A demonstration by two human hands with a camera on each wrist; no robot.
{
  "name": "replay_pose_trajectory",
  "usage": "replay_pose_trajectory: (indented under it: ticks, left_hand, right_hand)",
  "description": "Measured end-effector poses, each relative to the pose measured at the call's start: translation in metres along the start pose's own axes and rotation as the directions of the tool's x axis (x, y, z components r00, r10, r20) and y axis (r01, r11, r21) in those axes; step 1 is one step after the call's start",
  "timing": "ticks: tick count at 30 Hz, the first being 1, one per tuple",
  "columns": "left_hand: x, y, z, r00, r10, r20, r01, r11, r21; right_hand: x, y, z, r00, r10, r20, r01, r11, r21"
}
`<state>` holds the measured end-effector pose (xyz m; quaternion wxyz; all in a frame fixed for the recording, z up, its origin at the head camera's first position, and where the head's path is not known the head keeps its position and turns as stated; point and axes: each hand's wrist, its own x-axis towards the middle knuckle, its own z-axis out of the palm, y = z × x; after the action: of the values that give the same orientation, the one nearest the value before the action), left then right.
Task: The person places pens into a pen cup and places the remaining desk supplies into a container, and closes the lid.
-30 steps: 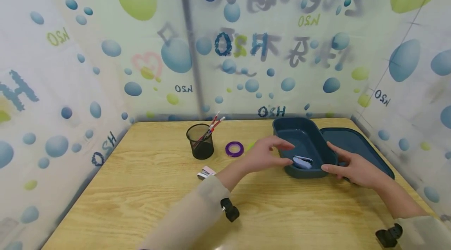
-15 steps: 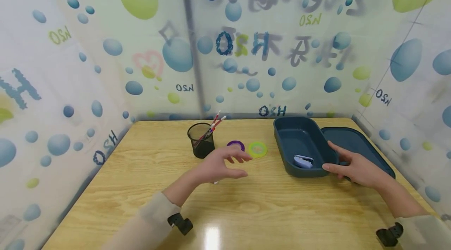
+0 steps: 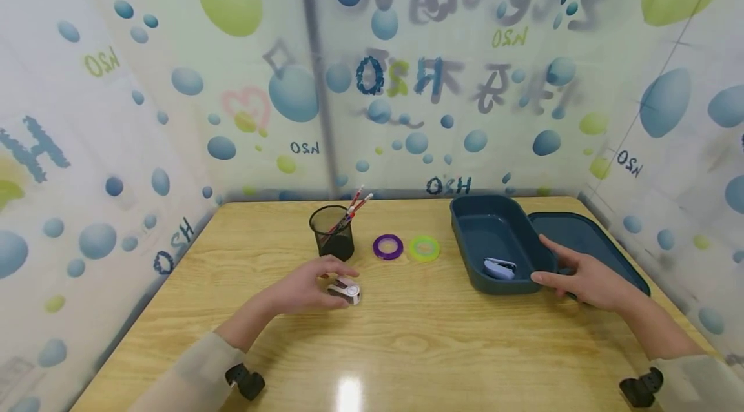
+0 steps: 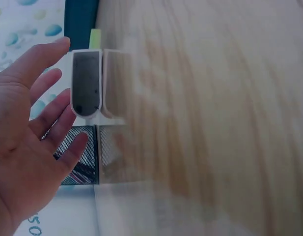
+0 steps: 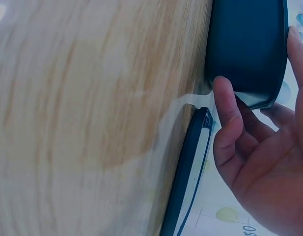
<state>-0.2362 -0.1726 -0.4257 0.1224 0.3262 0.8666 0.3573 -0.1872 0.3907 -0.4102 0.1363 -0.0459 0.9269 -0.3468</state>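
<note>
A left hand [image 3: 308, 286] at the stapler [image 3: 347, 291], a right hand [image 3: 587, 279] on the box [image 3: 494, 286]

Nearest are the person's two pale sleeves [image 3: 194, 370], each with a small black device [image 3: 247, 383] at the cuff. The left hand is wide, thumb on the near side and fingers beyond, around the pink-and-white stapler on the left half of the table [image 3: 436, 347]. The stapler's long axis seems to slant from under the fingers toward the right and slightly nearer, a rounded end leading; the hand covers part of it, so whether they touch is hard to tell.

To the right, the right hand grips the box's near right corner between thumb and fingers. The dark blue box is long from near to far. At its near end lies a blue stapler [image 3: 500, 268], its long axis running roughly left to right.

Farther back on the glossy, wood-grained table, a purple ring [image 3: 376, 247] and a green ring [image 3: 414, 249] lie flat, just apart. Left of them stands a mesh cup [image 3: 337, 247], its pencils [image 3: 358, 203] leaning right. The lid [image 3: 575, 237] lies right of the box, partly hidden by it.

Behind everything, a pale cloth [image 3: 407, 163] printed with blue and green drops and mirrored lettering encloses the table.
</note>
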Motion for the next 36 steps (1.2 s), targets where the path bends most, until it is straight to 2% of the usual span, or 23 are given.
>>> replay_pose_trajectory:
  ticks: [8,16,22,27,32,36]
  left_hand:
    - [-0.002,-0.012,-0.004,1.0,-0.026,0.0,0.026,0.999,0.034]
    - [0.002,-0.017,-0.007,0.994,-0.107,0.02,0.107,0.994,0.023]
    - [0.005,-0.02,-0.007,0.994,-0.106,0.034,0.106,0.994,-0.012]
    - [0.005,-0.019,-0.007,0.995,-0.101,0.025,0.101,0.995,0.016]
    - [0.006,-0.015,-0.005,0.998,-0.063,-0.01,0.064,0.996,0.063]
    - [0.009,-0.007,0.0,0.999,-0.016,-0.041,0.02,0.995,0.101]
  right_hand:
    - [-0.001,0.0,0.0,1.0,-0.009,0.0,0.009,1.0,0.01]
    - [0.0,0.002,0.001,1.0,-0.013,-0.005,0.013,1.0,0.02]
    - [0.0,0.001,0.001,1.0,-0.008,-0.008,0.009,1.0,0.019]
    - [-0.001,0.0,0.001,1.0,-0.008,-0.011,0.008,1.0,0.016]
    - [-0.001,0.0,0.001,1.0,-0.013,-0.014,0.013,1.0,0.01]
    - [-0.001,0.0,0.001,1.0,-0.017,-0.018,0.017,1.0,0.007]
